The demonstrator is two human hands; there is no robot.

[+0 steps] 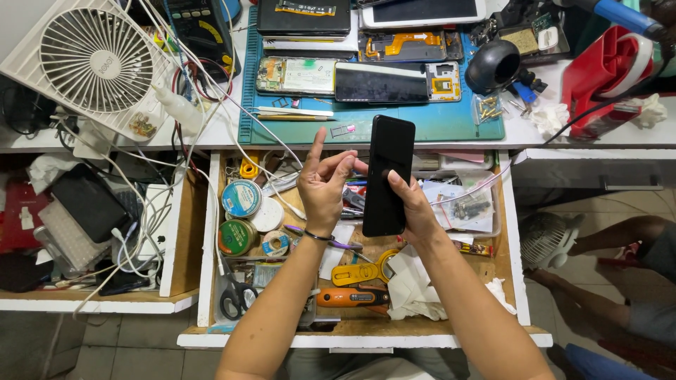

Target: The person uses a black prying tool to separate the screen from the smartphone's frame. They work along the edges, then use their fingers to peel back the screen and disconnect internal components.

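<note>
My right hand (415,207) grips a black smartphone (388,174) upright over an open wooden drawer (206,232), thumb across the dark screen. My left hand (322,184) hovers just left of the phone with the index finger raised and the fingertips pinched near the phone's edge; whether it holds something tiny I cannot tell. A thin bracelet circles the left wrist. Below the hands, the drawer holds tape rolls (241,198), scissors (238,295), an orange-handled tool (351,298) and crumpled tissue (412,288).
A blue work mat (394,123) on the white bench carries opened phones (359,81) and small parts. A white fan (88,60) and tangled cables sit at left, a red bag (609,70) at right. Another person's legs (620,281) appear lower right.
</note>
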